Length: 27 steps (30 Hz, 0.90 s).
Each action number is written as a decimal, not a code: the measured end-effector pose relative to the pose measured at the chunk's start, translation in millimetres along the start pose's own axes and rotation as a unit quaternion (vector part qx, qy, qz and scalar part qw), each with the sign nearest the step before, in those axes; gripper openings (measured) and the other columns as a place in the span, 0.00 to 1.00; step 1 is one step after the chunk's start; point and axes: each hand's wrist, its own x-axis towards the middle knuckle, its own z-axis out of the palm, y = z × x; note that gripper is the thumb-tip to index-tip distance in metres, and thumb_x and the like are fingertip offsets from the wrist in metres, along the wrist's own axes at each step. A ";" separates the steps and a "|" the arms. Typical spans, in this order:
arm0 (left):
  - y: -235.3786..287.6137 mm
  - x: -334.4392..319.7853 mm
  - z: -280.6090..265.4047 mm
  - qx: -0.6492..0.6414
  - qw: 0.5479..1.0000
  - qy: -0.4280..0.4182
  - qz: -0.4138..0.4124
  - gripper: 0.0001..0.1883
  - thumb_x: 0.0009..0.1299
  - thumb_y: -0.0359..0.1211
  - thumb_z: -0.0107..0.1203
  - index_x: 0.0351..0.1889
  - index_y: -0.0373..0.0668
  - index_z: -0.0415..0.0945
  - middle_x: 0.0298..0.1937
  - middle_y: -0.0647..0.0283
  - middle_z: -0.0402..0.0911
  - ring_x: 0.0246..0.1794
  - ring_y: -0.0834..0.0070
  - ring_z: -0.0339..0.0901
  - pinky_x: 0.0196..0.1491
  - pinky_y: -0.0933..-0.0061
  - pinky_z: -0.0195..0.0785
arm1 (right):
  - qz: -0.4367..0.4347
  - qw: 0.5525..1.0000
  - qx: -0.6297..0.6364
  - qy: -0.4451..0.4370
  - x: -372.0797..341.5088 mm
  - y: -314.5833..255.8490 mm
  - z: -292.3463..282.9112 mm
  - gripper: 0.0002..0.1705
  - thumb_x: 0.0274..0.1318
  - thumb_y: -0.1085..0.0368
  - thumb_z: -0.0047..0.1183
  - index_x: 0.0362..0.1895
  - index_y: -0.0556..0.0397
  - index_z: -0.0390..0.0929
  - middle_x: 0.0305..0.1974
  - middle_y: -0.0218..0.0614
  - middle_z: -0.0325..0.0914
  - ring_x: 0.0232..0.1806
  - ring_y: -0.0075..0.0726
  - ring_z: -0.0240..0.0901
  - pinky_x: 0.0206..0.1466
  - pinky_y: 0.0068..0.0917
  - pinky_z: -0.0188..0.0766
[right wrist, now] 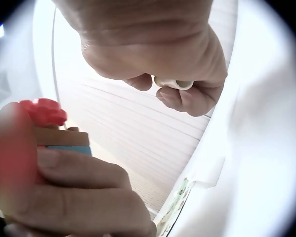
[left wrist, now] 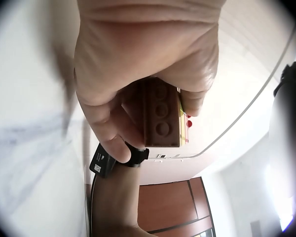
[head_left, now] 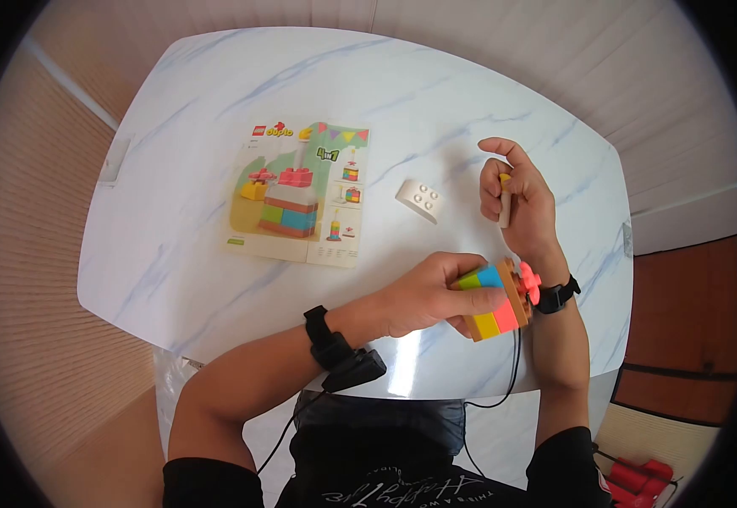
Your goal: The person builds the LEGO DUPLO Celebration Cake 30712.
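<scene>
My left hand grips a stack of coloured bricks, tilted on its side, with the thumb across it. Brown layers bound its blue, green, yellow and pink bricks, and a pink-red flower-shaped piece sits at its right end. In the left wrist view, the fingers of that hand wrap a brown studded face. Above the stack, my right hand holds a slim white piece with a yellow part at its top. The right wrist view shows the white piece partly hidden under the curled fingers.
A white curved brick with studs lies on the marbled table, left of the right hand. Further left lies a printed picture sheet. Black cameras are strapped to both wrists, and a cable hangs below the bricks.
</scene>
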 end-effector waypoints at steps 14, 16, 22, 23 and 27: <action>-5.2 0.1 -3.1 0.070 0.992 -0.087 -0.050 0.23 0.70 0.42 0.66 0.52 0.33 0.76 0.43 0.63 0.81 0.44 0.78 0.80 0.45 0.72 0.78 | -0.021 0.985 -0.166 0.042 23.5 24.4 34.7 0.17 0.69 0.65 0.48 0.58 0.57 0.74 0.33 0.26 0.74 0.28 0.17 0.69 0.28 0.20 0.64; -6.4 0.8 -4.0 0.064 0.993 -0.083 -0.044 0.23 0.70 0.43 0.66 0.52 0.33 0.77 0.43 0.63 0.81 0.43 0.78 0.80 0.45 0.72 0.78 | -0.012 0.984 -0.175 0.037 27.0 24.7 36.7 0.16 0.68 0.66 0.50 0.57 0.57 0.76 0.33 0.26 0.74 0.28 0.17 0.69 0.29 0.19 0.64; -5.5 1.5 -7.3 0.075 0.993 -0.078 -0.044 0.27 0.68 0.49 0.66 0.52 0.36 0.78 0.43 0.63 0.81 0.44 0.76 0.80 0.43 0.72 0.77 | -0.011 0.973 -0.232 -0.001 24.0 15.2 33.0 0.19 0.61 0.73 0.53 0.57 0.57 0.76 0.42 0.28 0.74 0.36 0.18 0.71 0.37 0.20 0.70; -7.0 2.1 -8.1 0.091 0.992 -0.083 -0.041 0.29 0.67 0.54 0.66 0.52 0.39 0.79 0.44 0.63 0.81 0.45 0.76 0.79 0.40 0.72 0.77 | -0.044 0.962 -0.268 -0.015 22.1 12.0 35.2 0.21 0.60 0.75 0.52 0.59 0.56 0.74 0.45 0.29 0.73 0.38 0.19 0.71 0.39 0.20 0.71; -5.9 1.2 -6.3 0.086 0.992 -0.082 -0.046 0.29 0.67 0.55 0.66 0.51 0.39 0.79 0.44 0.63 0.81 0.45 0.76 0.79 0.40 0.73 0.77 | -0.134 0.933 -0.328 -0.064 20.9 12.1 31.4 0.28 0.56 0.79 0.54 0.63 0.53 0.70 0.50 0.32 0.73 0.45 0.22 0.73 0.44 0.20 0.73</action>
